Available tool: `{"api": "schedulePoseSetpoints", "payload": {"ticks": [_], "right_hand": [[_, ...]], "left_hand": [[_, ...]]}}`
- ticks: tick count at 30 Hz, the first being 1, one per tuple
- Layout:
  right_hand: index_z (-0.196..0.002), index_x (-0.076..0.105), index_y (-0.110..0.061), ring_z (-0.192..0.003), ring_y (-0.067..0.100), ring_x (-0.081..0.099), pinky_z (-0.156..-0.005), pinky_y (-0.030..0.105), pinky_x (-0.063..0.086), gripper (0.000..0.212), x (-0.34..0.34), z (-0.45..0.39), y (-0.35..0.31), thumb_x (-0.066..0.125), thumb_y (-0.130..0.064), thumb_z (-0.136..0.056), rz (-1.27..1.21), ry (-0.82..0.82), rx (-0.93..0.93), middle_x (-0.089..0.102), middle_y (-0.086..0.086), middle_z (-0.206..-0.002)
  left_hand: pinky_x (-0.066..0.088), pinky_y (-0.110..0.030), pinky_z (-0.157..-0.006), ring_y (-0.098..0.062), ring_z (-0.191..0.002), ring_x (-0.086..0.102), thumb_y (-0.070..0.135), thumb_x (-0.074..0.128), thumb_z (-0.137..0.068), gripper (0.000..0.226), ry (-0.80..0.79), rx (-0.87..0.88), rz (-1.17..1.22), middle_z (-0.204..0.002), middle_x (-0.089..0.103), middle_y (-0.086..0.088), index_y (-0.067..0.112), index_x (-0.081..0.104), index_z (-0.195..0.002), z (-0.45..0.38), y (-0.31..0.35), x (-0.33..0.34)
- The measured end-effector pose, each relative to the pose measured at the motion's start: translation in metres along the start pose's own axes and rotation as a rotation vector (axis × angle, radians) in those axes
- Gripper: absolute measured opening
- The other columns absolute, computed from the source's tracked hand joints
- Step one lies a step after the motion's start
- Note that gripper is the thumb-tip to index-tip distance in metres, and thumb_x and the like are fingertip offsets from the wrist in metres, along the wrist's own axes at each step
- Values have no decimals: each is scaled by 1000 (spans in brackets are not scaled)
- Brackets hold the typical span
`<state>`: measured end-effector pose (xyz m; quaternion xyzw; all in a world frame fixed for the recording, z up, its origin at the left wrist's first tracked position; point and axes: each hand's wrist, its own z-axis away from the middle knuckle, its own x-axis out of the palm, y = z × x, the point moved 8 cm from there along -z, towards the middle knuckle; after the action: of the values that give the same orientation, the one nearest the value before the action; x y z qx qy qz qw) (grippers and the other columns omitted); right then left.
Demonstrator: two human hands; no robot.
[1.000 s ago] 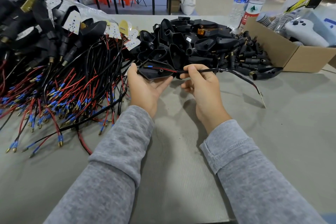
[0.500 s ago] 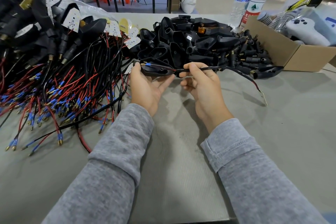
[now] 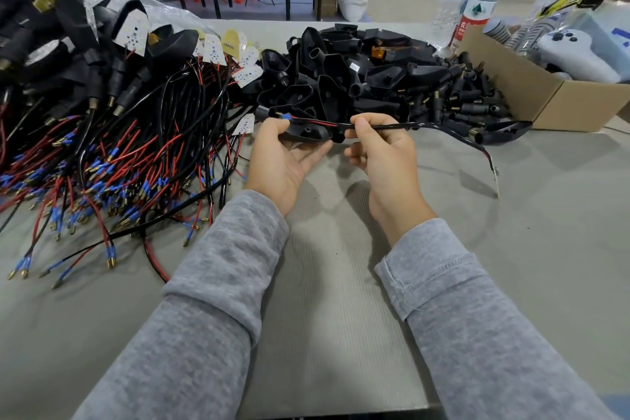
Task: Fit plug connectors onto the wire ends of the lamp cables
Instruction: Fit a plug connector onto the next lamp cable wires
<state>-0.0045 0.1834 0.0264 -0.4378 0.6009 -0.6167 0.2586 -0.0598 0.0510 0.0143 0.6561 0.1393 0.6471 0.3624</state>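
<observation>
My left hand (image 3: 278,157) cradles a black lamp housing (image 3: 306,133) palm up, thumb over its left end. A red wire with a blue sleeved tip (image 3: 286,117) runs across the housing's top. My right hand (image 3: 381,150) pinches the black cable (image 3: 409,126) just right of the housing. That cable arcs right and down to a small tag (image 3: 494,170) hanging over the table. A heap of black housings and plug connectors (image 3: 375,78) lies right behind my hands.
A tangle of red and black cables with blue-tipped ends (image 3: 102,164) covers the table's left side. A cardboard box (image 3: 531,92) stands at the right with two water bottles (image 3: 477,0) behind it. Grey table top (image 3: 341,283) lies under my forearms.
Both hands lifted the housing slightly away from me and tilted it flatter. The blue wire tip has shifted further left past the housing's edge.
</observation>
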Motion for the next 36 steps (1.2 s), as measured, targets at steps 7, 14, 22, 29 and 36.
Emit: {"api": "schedulePoseSetpoints", "payload": {"ticks": [7,14,22,29,36], "right_hand": [[-87,66,-12,-62,12,56,-68,28,47,13,4,2,-2,58,-7,-95,-45,-52,9,65,6,-81],[-85,65,-10,-63,14,55,-66,26,44,17,8,4,-4,54,-2,-96,-118,-89,28,64,5,-75],[-85,66,-10,-60,12,54,-64,23,46,16,3,3,-1,56,-3,-96,-138,-44,51,65,4,-73],[-84,67,-16,-56,7,55,-58,18,47,14,-6,-1,2,60,-9,-95,-12,51,34,67,3,-79],[-81,66,-18,-58,6,55,-58,18,47,14,-12,-3,0,63,-12,-93,57,130,-10,64,-3,-76]], "left_hand": [[60,-33,-71,-26,-85,68,12,37,-99,22,33,32,-50,-95,65,-13,3,52,-112,-6,0,-7],[59,-33,-70,-30,-90,68,13,40,-98,23,57,25,-69,-98,66,-16,1,55,-112,-7,-1,-10],[59,-35,-71,-28,-81,67,5,38,-93,18,-12,-10,-97,-90,65,-14,3,56,-97,-4,-5,-5],[61,-37,-69,-25,-73,64,9,36,-94,18,-21,-30,-154,-94,60,-13,5,52,-99,-2,-6,-2],[59,-34,-64,-21,-69,68,19,39,-99,21,28,-39,-182,-90,63,-11,3,52,-105,-3,-6,-6]]}}
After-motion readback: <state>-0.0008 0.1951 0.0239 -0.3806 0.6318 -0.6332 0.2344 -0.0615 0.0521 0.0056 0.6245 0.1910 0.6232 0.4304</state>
